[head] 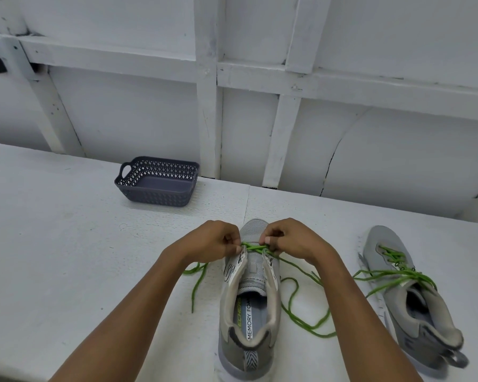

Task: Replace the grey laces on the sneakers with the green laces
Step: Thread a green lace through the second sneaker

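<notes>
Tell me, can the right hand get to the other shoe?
Probably yes. The shoe lies just right of the right hand, with only loose green lace between; the hand must first drop the lace it pinches.

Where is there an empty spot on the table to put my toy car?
The widest bare patch of the table is on the left, between the basket and the left forearm. A narrower strip lies behind both sneakers, by the wall. Between the middle sneaker and the right sneaker it is crowded: green laces loop there.
</notes>
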`<state>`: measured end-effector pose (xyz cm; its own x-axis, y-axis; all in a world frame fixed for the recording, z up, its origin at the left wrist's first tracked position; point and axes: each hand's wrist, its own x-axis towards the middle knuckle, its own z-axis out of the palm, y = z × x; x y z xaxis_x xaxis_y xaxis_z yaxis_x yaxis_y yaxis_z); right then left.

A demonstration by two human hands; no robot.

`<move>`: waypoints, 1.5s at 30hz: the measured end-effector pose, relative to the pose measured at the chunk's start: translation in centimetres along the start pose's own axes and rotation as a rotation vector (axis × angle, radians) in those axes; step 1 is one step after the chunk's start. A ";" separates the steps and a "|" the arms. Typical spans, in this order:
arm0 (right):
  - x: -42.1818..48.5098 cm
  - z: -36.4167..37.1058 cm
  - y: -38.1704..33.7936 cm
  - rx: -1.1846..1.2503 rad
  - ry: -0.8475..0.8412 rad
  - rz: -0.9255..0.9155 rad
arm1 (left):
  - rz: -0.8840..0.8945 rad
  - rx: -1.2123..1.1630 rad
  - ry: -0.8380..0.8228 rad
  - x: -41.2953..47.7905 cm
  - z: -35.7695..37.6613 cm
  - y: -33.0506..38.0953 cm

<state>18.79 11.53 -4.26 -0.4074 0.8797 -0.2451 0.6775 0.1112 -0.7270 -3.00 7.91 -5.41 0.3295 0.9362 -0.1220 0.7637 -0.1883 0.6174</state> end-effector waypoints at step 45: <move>-4.4 2.6 -0.8 0.311 0.115 0.150 | -0.222 0.271 -0.312 -6.5 -0.1 -2.2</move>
<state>18.46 6.36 -4.21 -0.2345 0.9237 -0.3029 0.4987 -0.1532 -0.8531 -6.88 2.31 -5.88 0.2616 0.8365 -0.4815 0.9384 -0.1037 0.3296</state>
